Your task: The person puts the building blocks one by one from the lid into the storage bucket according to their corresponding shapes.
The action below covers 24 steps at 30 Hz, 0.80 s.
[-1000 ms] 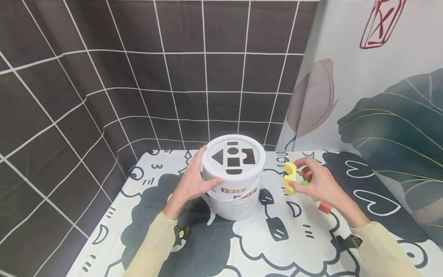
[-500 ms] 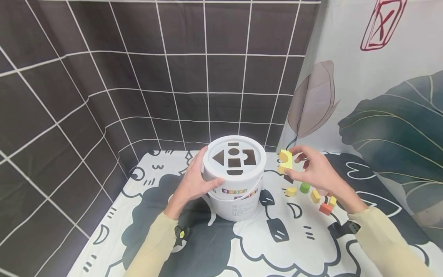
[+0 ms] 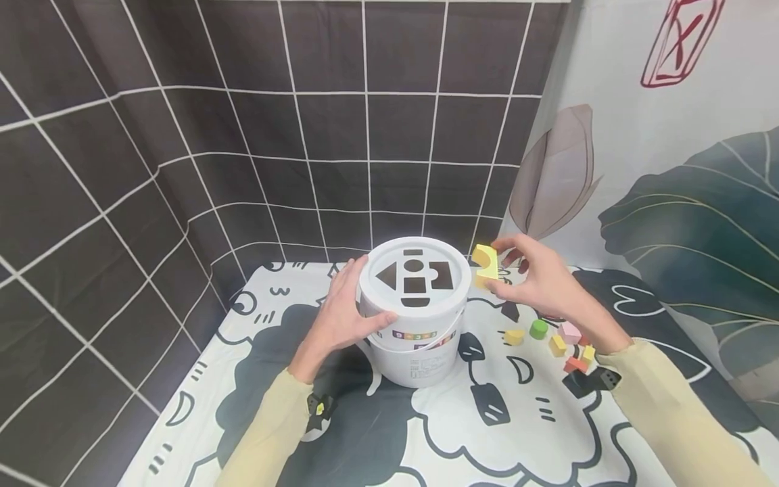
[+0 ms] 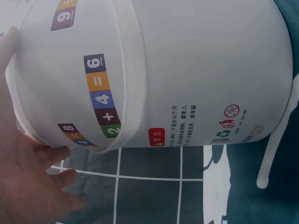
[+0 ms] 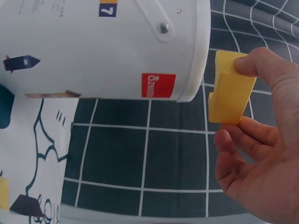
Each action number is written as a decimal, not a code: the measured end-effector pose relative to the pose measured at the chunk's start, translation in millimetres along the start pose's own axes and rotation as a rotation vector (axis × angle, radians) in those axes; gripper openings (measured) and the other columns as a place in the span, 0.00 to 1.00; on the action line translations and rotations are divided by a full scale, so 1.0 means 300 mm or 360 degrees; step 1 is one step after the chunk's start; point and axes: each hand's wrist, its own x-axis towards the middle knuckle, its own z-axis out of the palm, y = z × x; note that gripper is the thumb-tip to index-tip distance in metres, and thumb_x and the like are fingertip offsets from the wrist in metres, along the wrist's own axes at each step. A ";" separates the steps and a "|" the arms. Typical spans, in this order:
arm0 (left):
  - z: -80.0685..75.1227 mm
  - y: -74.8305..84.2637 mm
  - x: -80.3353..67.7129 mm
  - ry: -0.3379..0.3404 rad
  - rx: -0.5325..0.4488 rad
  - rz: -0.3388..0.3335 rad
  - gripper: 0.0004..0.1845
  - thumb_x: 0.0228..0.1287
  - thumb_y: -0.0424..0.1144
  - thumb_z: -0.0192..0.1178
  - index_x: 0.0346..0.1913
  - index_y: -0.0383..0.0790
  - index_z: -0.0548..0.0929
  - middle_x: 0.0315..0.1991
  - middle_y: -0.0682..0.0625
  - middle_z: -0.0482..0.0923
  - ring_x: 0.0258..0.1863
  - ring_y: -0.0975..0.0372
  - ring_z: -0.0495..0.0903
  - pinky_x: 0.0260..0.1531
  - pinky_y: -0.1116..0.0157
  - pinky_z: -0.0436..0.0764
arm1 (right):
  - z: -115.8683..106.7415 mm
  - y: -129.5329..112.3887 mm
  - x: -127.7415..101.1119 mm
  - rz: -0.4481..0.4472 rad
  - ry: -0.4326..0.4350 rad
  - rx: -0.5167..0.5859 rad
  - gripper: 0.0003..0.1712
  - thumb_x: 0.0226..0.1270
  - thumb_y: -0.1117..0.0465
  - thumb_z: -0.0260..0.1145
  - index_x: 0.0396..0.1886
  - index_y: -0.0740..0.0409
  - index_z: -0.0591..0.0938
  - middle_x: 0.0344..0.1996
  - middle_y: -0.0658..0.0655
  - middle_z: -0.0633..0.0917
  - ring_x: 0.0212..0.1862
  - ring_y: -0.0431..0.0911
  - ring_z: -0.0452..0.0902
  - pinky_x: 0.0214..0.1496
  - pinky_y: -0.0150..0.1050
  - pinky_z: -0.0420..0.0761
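Note:
A white bucket (image 3: 420,358) stands upright, its round lid (image 3: 380,301) pierced by several shaped holes. My left hand (image 3: 343,314) rests spread against the lid's left side, thumb toward the front. The left wrist view shows its thumb and fingers (image 4: 58,179) at the lid end, beside printed sums. Off the lid's right edge, my right hand (image 3: 535,274) pinches a yellow arch block (image 3: 490,266) with a round cut-out facing the bucket. From the right wrist, the block (image 5: 231,93) sits between thumb and fingertips, raised to about lid height and apart from the rim.
Right of the bucket lie loose blocks: a green cylinder (image 3: 538,329), a pink block (image 3: 569,332), a red block (image 3: 575,365) and several yellow ones, including one nearer the bucket (image 3: 514,337). A dark gridded curtain (image 3: 316,169) hangs behind the patterned cloth (image 3: 499,446).
My right hand has lifted the yellow arch block from among the other blocks and carried it left, close to the lid. My left hand and the bucket have stayed in place.

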 end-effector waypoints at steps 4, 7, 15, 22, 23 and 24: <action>0.000 0.005 0.001 -0.0005 0.0002 -0.0006 0.58 0.46 0.64 0.71 0.78 0.45 0.57 0.76 0.43 0.57 0.77 0.52 0.48 0.67 0.37 0.57 | 0.006 -0.014 0.030 -0.0051 -0.0004 0.0022 0.32 0.52 0.60 0.79 0.56 0.62 0.77 0.49 0.58 0.82 0.45 0.50 0.76 0.42 0.47 0.76; 0.002 0.005 -0.001 -0.0007 -0.0008 -0.0007 0.58 0.47 0.63 0.71 0.78 0.46 0.56 0.77 0.43 0.56 0.77 0.51 0.48 0.65 0.36 0.58 | 0.011 -0.021 0.052 -0.0089 -0.0016 0.0046 0.31 0.52 0.61 0.79 0.55 0.61 0.78 0.47 0.57 0.82 0.45 0.49 0.76 0.41 0.46 0.75; 0.003 0.001 -0.001 0.0001 -0.0029 0.0009 0.58 0.47 0.63 0.71 0.78 0.47 0.56 0.76 0.44 0.57 0.76 0.51 0.51 0.65 0.37 0.60 | 0.029 -0.037 0.102 -0.0122 -0.0097 0.0086 0.31 0.52 0.59 0.78 0.55 0.63 0.78 0.46 0.57 0.82 0.46 0.52 0.77 0.43 0.47 0.75; 0.007 0.000 -0.002 0.0018 -0.0061 0.0032 0.57 0.46 0.62 0.72 0.78 0.47 0.57 0.75 0.45 0.59 0.74 0.50 0.54 0.64 0.37 0.62 | 0.055 -0.037 0.121 -0.0067 -0.0172 0.0146 0.32 0.53 0.59 0.78 0.56 0.63 0.77 0.49 0.58 0.82 0.47 0.50 0.76 0.49 0.49 0.76; 0.007 0.001 -0.002 0.0017 -0.0064 0.0030 0.58 0.46 0.62 0.72 0.78 0.47 0.57 0.75 0.45 0.58 0.74 0.49 0.54 0.64 0.37 0.62 | 0.059 -0.035 0.123 -0.0067 -0.0172 0.0145 0.32 0.53 0.59 0.78 0.56 0.62 0.77 0.49 0.58 0.82 0.47 0.50 0.75 0.48 0.49 0.76; 0.007 0.001 -0.001 0.0019 -0.0064 0.0034 0.58 0.46 0.62 0.73 0.78 0.47 0.57 0.75 0.45 0.58 0.74 0.49 0.54 0.64 0.37 0.61 | 0.063 -0.034 0.126 -0.0072 -0.0171 0.0140 0.31 0.52 0.59 0.78 0.56 0.62 0.77 0.48 0.58 0.82 0.47 0.51 0.75 0.48 0.49 0.76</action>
